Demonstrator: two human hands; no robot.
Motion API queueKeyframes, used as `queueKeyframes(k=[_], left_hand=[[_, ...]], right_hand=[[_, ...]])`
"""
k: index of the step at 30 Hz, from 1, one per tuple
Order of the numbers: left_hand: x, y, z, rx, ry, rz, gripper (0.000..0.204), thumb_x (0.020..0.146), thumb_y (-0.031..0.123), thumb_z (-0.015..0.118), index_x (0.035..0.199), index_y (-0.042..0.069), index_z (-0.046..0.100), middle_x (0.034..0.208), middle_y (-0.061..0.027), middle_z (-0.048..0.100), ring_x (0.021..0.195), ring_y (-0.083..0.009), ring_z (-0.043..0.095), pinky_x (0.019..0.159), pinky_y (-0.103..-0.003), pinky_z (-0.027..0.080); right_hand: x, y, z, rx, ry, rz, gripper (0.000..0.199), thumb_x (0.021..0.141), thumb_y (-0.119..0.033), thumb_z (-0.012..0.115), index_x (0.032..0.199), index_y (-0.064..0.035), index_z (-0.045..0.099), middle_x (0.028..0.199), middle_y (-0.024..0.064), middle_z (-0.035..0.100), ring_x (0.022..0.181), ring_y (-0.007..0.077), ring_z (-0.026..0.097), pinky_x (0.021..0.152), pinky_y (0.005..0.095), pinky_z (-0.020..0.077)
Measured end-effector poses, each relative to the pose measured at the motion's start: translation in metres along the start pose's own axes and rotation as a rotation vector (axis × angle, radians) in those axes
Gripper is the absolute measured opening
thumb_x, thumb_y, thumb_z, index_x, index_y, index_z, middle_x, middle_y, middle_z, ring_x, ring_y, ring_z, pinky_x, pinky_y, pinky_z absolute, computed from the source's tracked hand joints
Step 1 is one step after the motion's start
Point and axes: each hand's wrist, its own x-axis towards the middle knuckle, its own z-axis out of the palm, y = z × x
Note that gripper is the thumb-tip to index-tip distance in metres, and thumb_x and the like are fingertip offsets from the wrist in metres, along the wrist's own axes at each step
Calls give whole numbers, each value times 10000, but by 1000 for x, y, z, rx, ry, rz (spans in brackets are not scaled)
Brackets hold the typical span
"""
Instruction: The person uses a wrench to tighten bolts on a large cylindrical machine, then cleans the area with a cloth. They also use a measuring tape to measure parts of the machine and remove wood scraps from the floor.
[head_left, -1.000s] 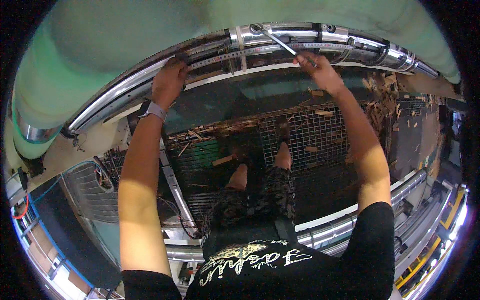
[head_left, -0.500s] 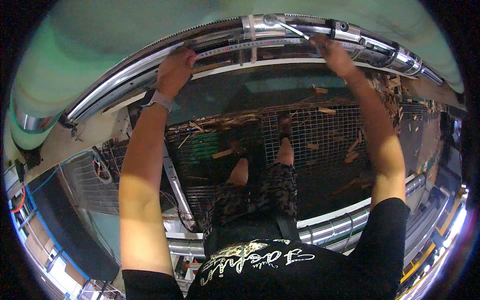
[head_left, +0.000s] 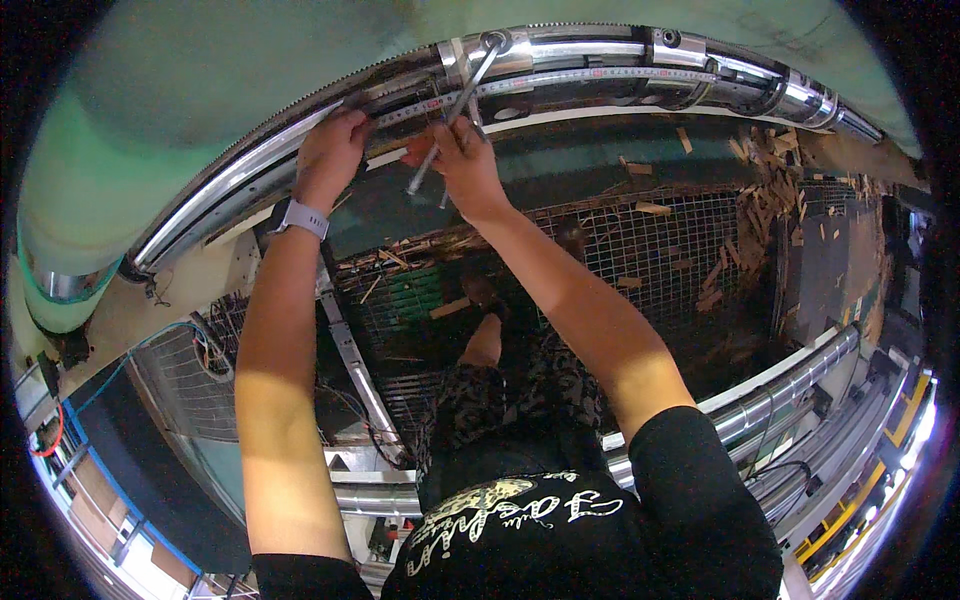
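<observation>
A long shiny metal shaft with collars runs across the far side, below a pale green roller. A steel tape measure is stretched along it. At the tape's left end is my left hand, fingers pinched together by the blade, their tips partly in shadow. My right hand is closed around the handle of a metal wrench. The wrench slants up from the hand, its round head against the collar on the shaft. Whether the head is seated on a bolt cannot be told.
The large green roller curves over the shaft. Wood scraps lie on the wire mesh and dark floor around my feet. Another metal roller runs behind, near my body. Cables hang at the left.
My right hand has moved left along the shaft toward my left hand, still gripping the wrench, whose head has also shifted left. My left hand has moved slightly left and down.
</observation>
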Motion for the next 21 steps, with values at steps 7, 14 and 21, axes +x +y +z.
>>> queueKeyframes(k=[7,14,21], left_hand=[[2,-2,-4,-54,-94,-16,197,785,235,532,859,68,604,838,-139,592,777,-327,565,659,-408,453],[9,-4,-3,-74,-106,11,214,776,266,550,826,72,622,804,-138,600,754,-318,573,649,-395,454],[3,-10,0,-162,-51,24,193,768,243,578,808,54,593,787,-153,590,744,-331,564,641,-400,449]], right_hand=[[-39,-34,-76,-607,10,167,147,848,-146,531,963,-56,534,829,61,570,793,153,550,659,235,433],[-7,-132,-137,-951,-58,35,322,865,-355,485,835,-50,585,713,6,541,666,83,445,606,215,366],[29,-183,-123,-1307,-206,49,363,849,-399,496,774,-50,561,671,-14,509,651,75,444,595,220,363]])
